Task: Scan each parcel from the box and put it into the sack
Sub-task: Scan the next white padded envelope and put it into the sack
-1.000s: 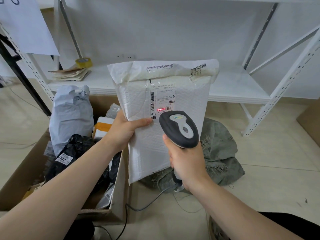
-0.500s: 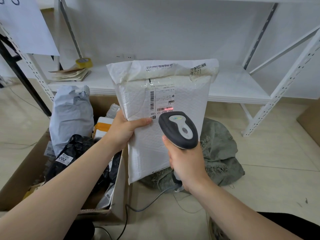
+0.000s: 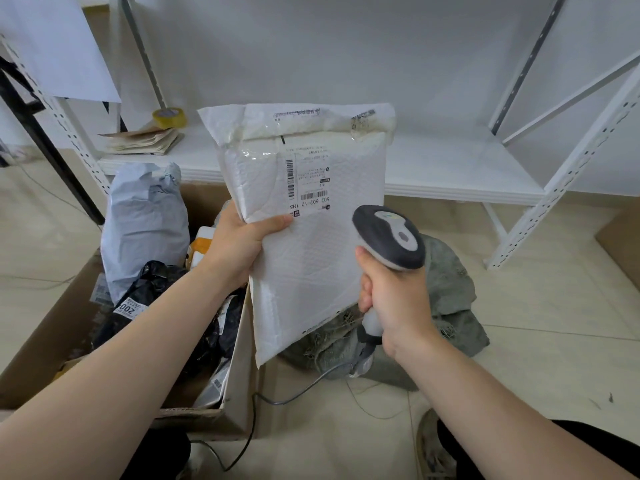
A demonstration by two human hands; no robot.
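White parcel [image 3: 311, 258] and grey scanner [image 3: 388, 237] in hands [image 3: 239, 251] [image 3: 394, 299]

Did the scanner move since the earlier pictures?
Yes. The scanner in the right hand has shifted right, away from the parcel label, toward the white shelf post; it now overlaps the sack.

bright even indoor light, soft faint shadows, sharp centre, wide-angle bending at edges

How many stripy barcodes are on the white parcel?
2. One barcode runs upright along the left edge of the label; the other barcode lies across, above the big numbers. The white parcel may hide more on its back.
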